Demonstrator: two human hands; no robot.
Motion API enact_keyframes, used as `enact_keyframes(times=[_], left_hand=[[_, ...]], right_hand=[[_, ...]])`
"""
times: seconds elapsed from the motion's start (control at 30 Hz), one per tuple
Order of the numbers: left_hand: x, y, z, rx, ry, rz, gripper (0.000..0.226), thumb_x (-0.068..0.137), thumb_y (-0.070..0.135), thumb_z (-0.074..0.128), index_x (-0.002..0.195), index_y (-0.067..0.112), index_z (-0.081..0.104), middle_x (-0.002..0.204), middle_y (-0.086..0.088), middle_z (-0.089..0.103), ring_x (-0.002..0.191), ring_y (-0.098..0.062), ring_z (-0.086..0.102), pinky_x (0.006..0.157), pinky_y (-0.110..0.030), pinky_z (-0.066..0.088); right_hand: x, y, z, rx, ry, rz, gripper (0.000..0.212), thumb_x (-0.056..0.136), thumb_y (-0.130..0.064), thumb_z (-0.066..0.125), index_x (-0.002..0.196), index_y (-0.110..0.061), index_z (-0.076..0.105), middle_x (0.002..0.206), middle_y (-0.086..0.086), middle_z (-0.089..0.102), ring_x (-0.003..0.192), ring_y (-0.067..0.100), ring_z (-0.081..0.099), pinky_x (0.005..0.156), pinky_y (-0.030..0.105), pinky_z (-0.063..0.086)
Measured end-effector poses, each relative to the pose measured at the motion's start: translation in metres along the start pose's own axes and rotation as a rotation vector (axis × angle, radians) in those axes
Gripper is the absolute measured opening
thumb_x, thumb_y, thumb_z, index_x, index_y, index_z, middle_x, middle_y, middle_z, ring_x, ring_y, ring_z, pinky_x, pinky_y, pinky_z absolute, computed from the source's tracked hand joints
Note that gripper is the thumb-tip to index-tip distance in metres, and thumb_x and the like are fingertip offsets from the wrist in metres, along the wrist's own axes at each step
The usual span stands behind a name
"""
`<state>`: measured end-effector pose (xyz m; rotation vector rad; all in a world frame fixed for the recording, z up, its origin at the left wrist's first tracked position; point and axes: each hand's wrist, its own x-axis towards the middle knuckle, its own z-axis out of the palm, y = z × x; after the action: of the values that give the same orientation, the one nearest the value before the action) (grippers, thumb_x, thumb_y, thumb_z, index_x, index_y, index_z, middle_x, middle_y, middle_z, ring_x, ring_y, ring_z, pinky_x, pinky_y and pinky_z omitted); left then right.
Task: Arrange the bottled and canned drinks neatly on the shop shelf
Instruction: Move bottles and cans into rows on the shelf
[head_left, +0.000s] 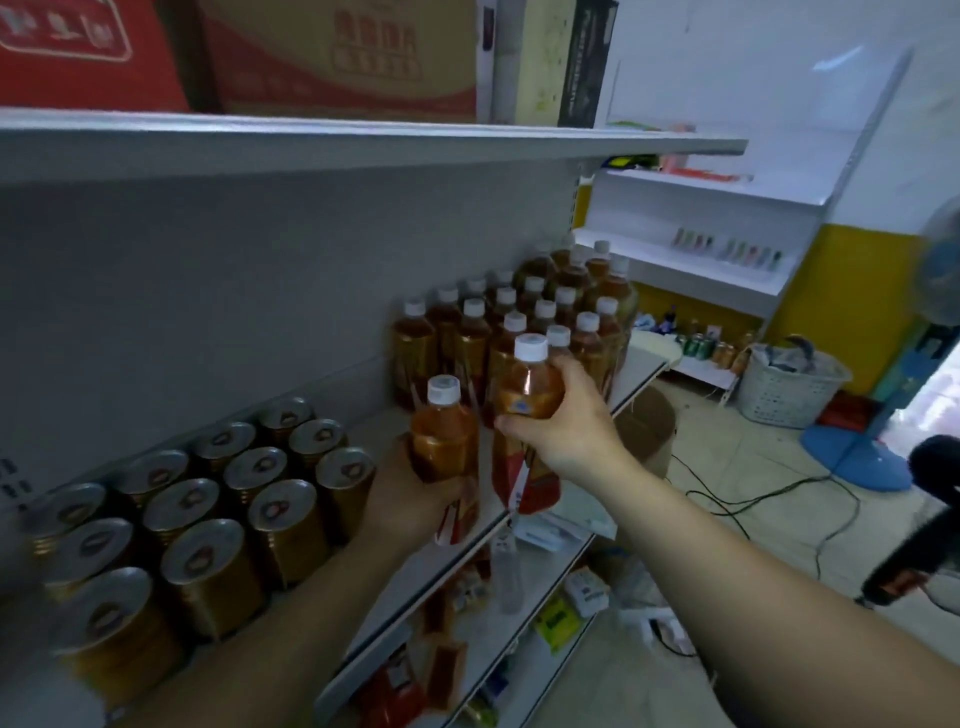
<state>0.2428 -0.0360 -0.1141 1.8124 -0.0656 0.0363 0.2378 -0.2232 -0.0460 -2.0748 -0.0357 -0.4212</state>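
Amber plastic is what both hands are closed on. The left hand (415, 499) wraps the lower body of one tea bottle (444, 431), fingers curled over the label. Whether its base rests on the shelf (641, 366) cannot be told. The right hand (566, 423) grips a second bottle (530, 387) round the shoulder, under the white cap, held slightly higher and just beside the first.

Assessment of handling: both bottles look full, so each is likely moderately heavy for one hand. The thin walls would give under a hard squeeze, and the glossy label film may slip. Breakage risk is judged low. The best hold is the mid-body or shoulder, not the cap.

Behind and to the right, a block of matching bottles (545, 312) stands upright in rows on the same shelf. To the left, gold cans (208, 519) stand in rows, with a bare strip of shelf between the two groups. Both held bottles sit at the front of that strip.
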Motion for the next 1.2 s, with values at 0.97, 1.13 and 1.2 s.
enact_keyframes(times=[0.97, 1.13, 1.2], left_hand=[[0.151, -0.016, 0.043, 0.169, 0.209, -0.041, 0.072, 0.085, 0.022, 0.067, 0.142, 0.035, 0.026, 0.120, 0.016, 0.050, 0.104, 0.000, 0.052, 0.086, -0.016, 0.042], [0.110, -0.003, 0.055, 0.080, 0.336, -0.064, 0.035, 0.095, 0.044, 0.044, 0.128, 0.052, 0.040, 0.124, 0.018, 0.048, 0.113, -0.009, 0.048, 0.094, -0.031, 0.039], [0.076, -0.006, 0.071, -0.018, 0.314, -0.062, 0.028, 0.086, 0.065, 0.038, 0.113, 0.063, 0.046, 0.122, 0.019, 0.055, 0.117, -0.010, 0.053, 0.095, -0.035, 0.044]], right_hand=[[0.066, 0.077, 0.001, -0.385, -0.414, -0.380, 0.085, 0.087, -0.043, 0.061, 0.150, -0.021, 0.008, 0.145, 0.002, 0.021, 0.130, 0.020, 0.023, 0.104, 0.032, 0.028], [0.076, 0.065, -0.026, -0.284, -0.431, -0.472, 0.081, 0.088, -0.052, 0.056, 0.151, -0.018, 0.016, 0.147, 0.004, 0.030, 0.133, 0.020, 0.027, 0.107, 0.033, 0.028], [0.099, 0.053, -0.038, -0.238, -0.297, -0.620, 0.070, 0.087, -0.047, 0.060, 0.144, -0.014, 0.035, 0.139, 0.010, 0.045, 0.125, 0.024, 0.036, 0.098, 0.033, 0.032]])
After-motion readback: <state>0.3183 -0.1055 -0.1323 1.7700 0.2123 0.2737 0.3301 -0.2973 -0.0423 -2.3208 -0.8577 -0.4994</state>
